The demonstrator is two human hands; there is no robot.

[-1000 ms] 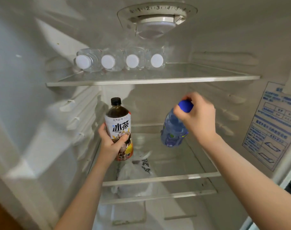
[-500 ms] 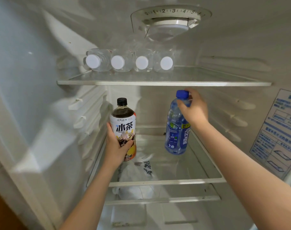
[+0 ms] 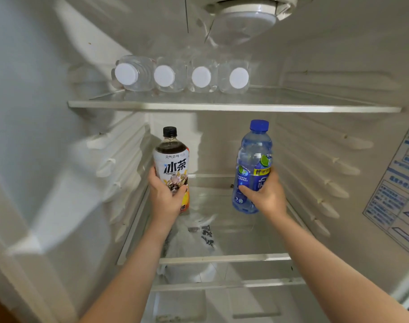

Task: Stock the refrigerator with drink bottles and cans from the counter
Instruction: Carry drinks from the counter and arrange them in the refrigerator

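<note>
Reaching deep into the refrigerator (image 3: 47, 141) with both hands. Wrapping the left hand (image 3: 166, 199) around the lower label of the tea bottle (image 3: 172, 164), thumb across the front, black cap up. Clasping the blue bottle (image 3: 253, 157) at mid-height with the right hand (image 3: 267, 198), fingers curled over the label, cap up as well.

Holding both upright, probably to stand them side by side toward the back of the glass shelf (image 3: 224, 258). Gripping low, likely to keep knuckles and caps away from the upper shelf (image 3: 234, 108) overhead. Hard to say whether either base touches the glass; the bottom of the tea bottle is hidden behind the hand.

Plenty of bare glass between the two and out toward the right wall (image 3: 315, 164). Less on the left, with the tea bottle near the ribbed side wall (image 3: 119, 164). Headroom modest: blue cap close beneath the upper shelf in this view.

Up top, four water bottles (image 3: 182, 75) lying on their sides, white caps forward, the right half of that shelf bare. Under the glass, a white plastic bag (image 3: 194, 243). Worth minding the shelf's front rim when drawing the arms out.
</note>
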